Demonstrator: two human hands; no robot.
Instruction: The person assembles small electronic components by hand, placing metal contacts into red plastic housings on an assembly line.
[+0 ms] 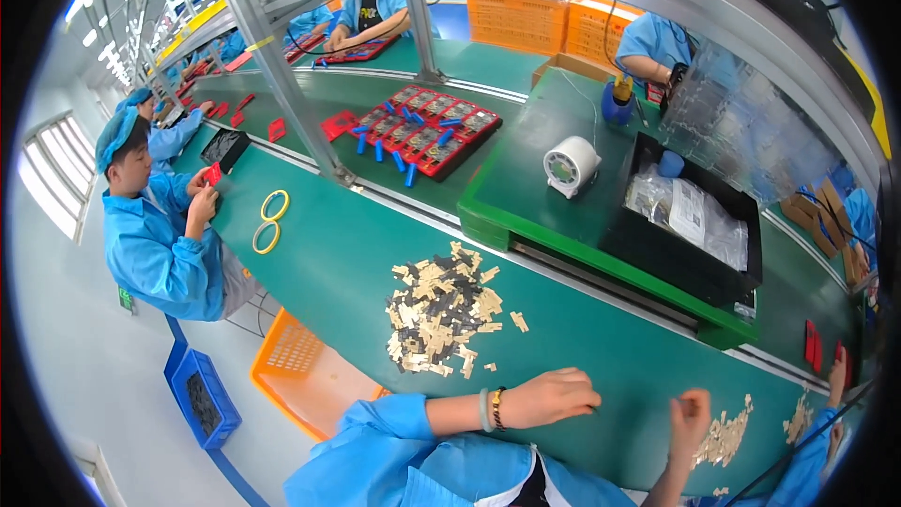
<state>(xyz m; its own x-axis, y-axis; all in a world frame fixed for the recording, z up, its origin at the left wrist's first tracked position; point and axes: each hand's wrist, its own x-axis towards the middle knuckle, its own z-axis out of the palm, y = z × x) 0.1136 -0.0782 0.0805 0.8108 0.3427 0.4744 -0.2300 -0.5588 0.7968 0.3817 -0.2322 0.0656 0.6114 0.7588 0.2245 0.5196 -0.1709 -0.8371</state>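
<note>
My left hand [561, 398] reaches over the green bench, a bracelet and a bangle at its wrist. Its fingers are pressed together, with a tiny dark bit at their tips, too small to name. To the right, my right hand [691, 418] is raised with curled fingers, slightly blurred; whatever it may hold is hidden. Left of and beyond my left hand lies a heap of small cream and black flat pieces [441, 310], a few of them scattered at its edge. Beside my right hand spreads a smaller pile of cream pieces [725, 436].
Ahead stand a green raised platform [526, 169] with a white round device [571, 167] and a black bin [690, 268] of plastic bags. Yellow tape rolls [267, 237] lie leftward. An orange crate [310, 371] sits below the bench edge. Co-workers [164, 225] work around; a metal frame [282, 66] rises ahead.
</note>
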